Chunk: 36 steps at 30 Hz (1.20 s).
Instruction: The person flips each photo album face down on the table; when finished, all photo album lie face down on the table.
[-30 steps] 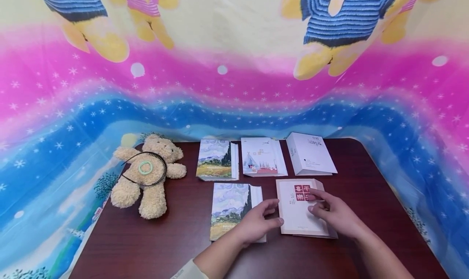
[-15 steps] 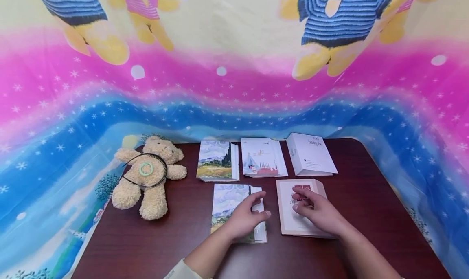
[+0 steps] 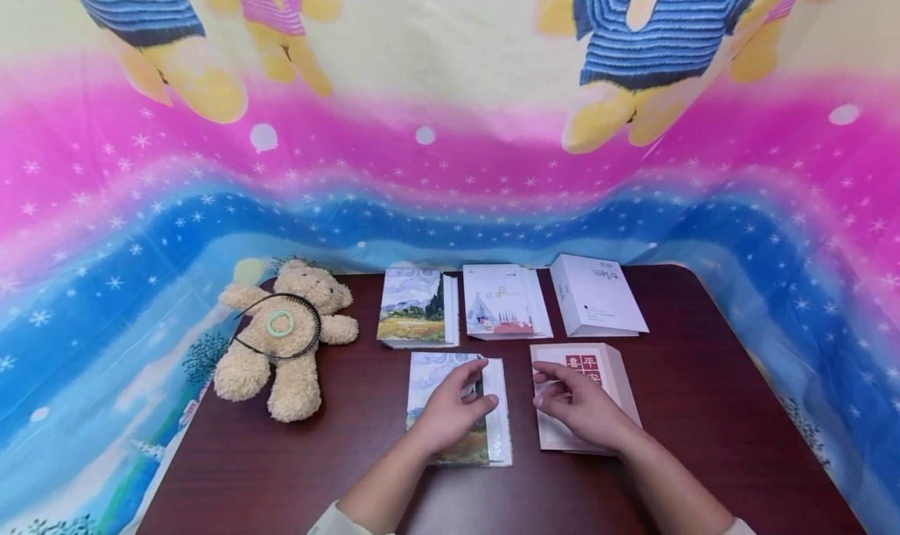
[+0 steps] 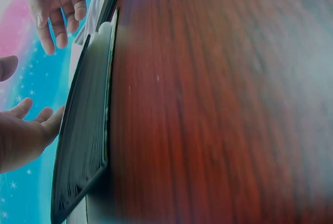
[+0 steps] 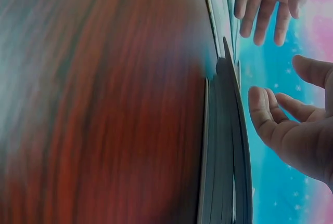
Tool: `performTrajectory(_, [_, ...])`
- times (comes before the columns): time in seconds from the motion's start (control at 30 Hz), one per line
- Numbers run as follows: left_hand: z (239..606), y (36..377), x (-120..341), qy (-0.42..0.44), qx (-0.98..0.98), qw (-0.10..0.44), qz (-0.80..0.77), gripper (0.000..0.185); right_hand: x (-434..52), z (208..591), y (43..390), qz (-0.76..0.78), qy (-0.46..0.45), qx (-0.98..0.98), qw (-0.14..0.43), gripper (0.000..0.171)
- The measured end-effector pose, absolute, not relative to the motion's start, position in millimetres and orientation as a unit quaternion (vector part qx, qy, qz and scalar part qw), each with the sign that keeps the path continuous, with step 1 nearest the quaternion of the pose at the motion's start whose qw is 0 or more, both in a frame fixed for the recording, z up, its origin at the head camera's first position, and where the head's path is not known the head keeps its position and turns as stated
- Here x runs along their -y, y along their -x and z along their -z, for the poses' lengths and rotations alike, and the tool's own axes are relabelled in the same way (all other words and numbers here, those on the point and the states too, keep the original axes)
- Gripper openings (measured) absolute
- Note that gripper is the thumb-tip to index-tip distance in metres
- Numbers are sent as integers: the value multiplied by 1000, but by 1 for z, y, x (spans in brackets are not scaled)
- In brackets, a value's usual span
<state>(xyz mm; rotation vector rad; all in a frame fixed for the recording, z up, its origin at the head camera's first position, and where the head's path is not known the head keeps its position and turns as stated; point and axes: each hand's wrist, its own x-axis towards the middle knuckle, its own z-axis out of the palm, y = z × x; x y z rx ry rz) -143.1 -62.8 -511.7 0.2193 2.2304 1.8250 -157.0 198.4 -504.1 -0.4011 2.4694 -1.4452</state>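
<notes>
In the head view my left hand (image 3: 450, 411) hovers over the front-left album (image 3: 429, 375), which has a landscape painting on its cover. The fingers are relaxed and hold nothing. In the left wrist view the fingertips look close to the cover of that thick album (image 4: 86, 130); contact is unclear. My right hand (image 3: 582, 406) is above the front-right album (image 3: 622, 375), pale with red character squares, part of its cover hidden by the hand. The right wrist view shows its fingers loosely bent and apart from the album (image 5: 229, 146).
Behind stand a second landscape album (image 3: 411, 308), a white album with a tent picture (image 3: 502, 304) and a white one with black writing (image 3: 601, 297). A teddy bear (image 3: 295, 379) lies at left, bearing a black headband (image 3: 319, 328) and a green ring (image 3: 272, 328). A printed curtain (image 3: 450, 183) surrounds the table (image 3: 703, 379).
Both hands have shifted left, the left one further over the landscape album, the right one toward the left edge of the red-square album. The albums and bear stay put.
</notes>
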Motion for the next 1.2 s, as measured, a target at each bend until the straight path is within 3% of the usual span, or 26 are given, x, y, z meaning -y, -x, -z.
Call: performTrajectory(1.2, [510,136,123,-29,-797,49,-601,65,-130,514,159,485,185,-845,130,62])
